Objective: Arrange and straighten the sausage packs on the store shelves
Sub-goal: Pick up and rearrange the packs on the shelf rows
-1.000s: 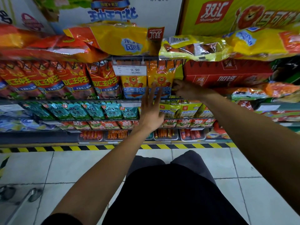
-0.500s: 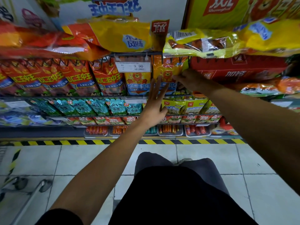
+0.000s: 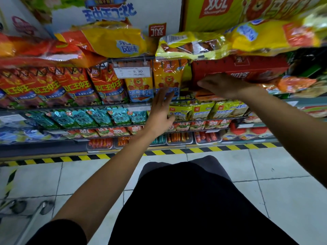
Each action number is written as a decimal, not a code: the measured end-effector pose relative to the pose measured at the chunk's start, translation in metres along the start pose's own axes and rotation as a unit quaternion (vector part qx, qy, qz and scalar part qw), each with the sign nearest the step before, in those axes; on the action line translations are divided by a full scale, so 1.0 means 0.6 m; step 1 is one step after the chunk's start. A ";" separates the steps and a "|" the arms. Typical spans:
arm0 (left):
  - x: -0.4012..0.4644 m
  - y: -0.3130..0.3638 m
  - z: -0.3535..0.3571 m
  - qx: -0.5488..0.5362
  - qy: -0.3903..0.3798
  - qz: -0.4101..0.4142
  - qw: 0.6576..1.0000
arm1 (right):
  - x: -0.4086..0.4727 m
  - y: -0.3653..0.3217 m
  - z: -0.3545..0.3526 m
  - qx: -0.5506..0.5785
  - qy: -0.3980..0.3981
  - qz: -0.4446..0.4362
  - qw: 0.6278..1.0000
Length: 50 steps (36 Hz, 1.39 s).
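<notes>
Before hanging packs, hands seemingly open.

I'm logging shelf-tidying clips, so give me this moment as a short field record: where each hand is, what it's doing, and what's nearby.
left hand: open, fingers straight, raised before the orange lion pack
right hand: at the lower edge of the red box; grip hidden
price tag: reads 9.90, left of the lion pack
above: yellow packs lying flat
below: green-yellow packs, one shelf down
</notes>
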<state>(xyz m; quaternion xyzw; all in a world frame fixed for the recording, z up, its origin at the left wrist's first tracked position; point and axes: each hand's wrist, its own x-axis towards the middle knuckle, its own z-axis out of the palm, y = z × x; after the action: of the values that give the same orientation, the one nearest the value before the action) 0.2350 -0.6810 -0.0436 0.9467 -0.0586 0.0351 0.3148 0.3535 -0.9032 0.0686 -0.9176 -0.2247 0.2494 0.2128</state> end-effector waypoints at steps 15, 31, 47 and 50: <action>0.065 0.118 0.038 -0.219 -0.028 -0.087 0.972 | -0.082 0.052 -0.026 -0.145 -0.031 0.035 0.988; 0.075 0.159 0.031 -0.287 0.133 -0.168 0.934 | -0.051 0.082 -0.027 -0.059 0.144 -0.065 0.986; 0.086 0.115 0.039 -0.287 0.155 -0.198 0.924 | 0.033 0.081 0.102 0.295 0.156 0.004 0.942; 0.084 0.117 0.041 -0.289 0.165 -0.190 0.924 | 0.043 0.077 0.129 0.335 0.173 0.007 0.926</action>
<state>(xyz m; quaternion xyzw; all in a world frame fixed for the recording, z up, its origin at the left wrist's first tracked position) 0.2766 -0.7563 -0.0167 0.7887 0.1675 0.1120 0.5808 0.3448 -0.9058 -0.0249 -0.8230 -0.0816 0.1495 0.5419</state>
